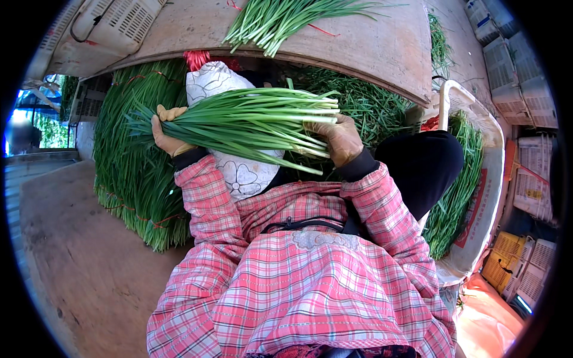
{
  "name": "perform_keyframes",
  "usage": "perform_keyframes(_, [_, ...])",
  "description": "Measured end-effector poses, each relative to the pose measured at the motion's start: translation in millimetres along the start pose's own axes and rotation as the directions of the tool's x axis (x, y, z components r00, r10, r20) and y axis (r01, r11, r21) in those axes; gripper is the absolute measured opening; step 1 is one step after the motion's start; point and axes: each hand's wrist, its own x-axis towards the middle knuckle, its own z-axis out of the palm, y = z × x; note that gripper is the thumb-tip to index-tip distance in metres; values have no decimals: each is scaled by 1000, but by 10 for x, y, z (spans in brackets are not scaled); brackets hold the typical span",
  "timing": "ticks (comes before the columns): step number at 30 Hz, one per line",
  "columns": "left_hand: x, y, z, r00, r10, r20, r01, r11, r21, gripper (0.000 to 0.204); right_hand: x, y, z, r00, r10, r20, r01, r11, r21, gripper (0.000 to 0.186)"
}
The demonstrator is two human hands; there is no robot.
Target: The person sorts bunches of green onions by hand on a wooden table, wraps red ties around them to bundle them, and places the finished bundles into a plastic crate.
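From my end of the link, I've got the green-stalk bundle (256, 116) held L to R above the lap, over the white flowered cloth (242, 173), on the near side of the tabletop (376, 56). L hand (168, 142) is closed round the leafy end, thumb near, fingers on the far side; R hand (344, 142) grips the pale stem end, fingers mostly hidden by stalks, so can't tell how tight. To hold this well, I'd go firm w/ R and light w/ L, b/c the leaves will prob. bruise first. Pale ends are uneven, w/ a few stalks splayed off on the near side; IMO R palm should cup those in before any squeeze. Both hands at approx. same height, so mid-span doesn't sag. Tied greens (134, 155) on the L and white crate (496, 128) on the R sit nearby, so elbows in.
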Motion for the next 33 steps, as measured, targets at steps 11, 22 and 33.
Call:
perform_keyframes(11, [14,137,-270,994,-32,-101,26,998,-60,13,-277,-225,-1205,914,-271,-301,-124,520,-845,25])
perform_keyframes(22, [-36,-42,134,971,47,-235,-24,995,98,16,-277,-136,317,696,-575,429,493,-52,-869,21])
perform_keyframes(33, [-35,87,-158,982,24,-186,-7,996,92,21,-519,-342,-549,601,-796,70,92,-18,-996,14])
